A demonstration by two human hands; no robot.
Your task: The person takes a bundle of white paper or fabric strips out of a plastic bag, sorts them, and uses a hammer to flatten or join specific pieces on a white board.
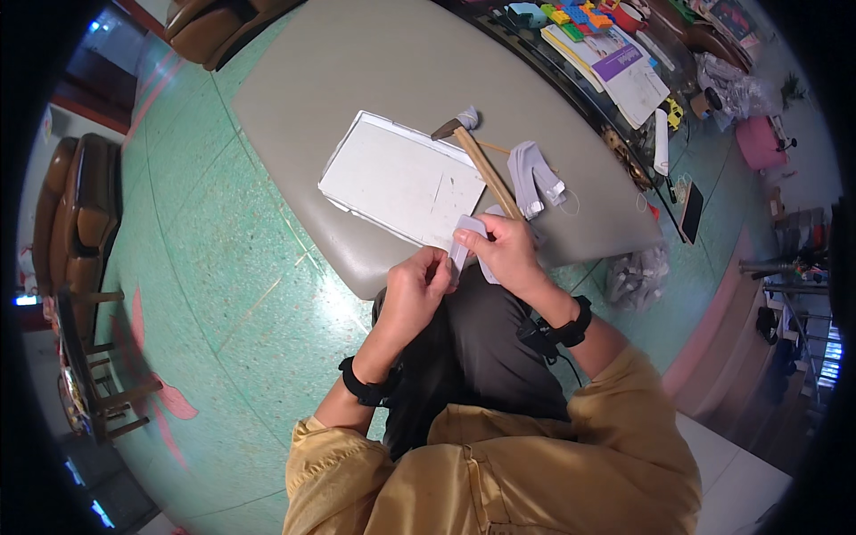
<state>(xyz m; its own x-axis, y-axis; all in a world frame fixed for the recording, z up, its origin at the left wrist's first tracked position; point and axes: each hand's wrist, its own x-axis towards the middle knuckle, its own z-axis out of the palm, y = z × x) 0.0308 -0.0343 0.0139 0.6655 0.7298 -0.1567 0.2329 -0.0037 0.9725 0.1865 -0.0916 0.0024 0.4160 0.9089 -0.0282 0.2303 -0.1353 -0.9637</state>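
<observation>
Strip point(467, 230) was held at a slant

The left hand point(417, 283) pinched the pale strip's near end; the right hand point(513, 254) gripped higher up, thumb on top. Its long axis ran outward from the left fingertips, leaning slightly right, with both hands close on it. Just beyond the right hand lay a hammer point(489, 174), handle pointing back; whether they touched could not be told. Ahead-left sat a white tray point(401, 178); farther right, folded bands point(528, 169) lay on the grey table point(303, 107).

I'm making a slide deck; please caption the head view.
Left hand and right hand hold pale lavender material near a hammer and white tray on a grey table.
</observation>
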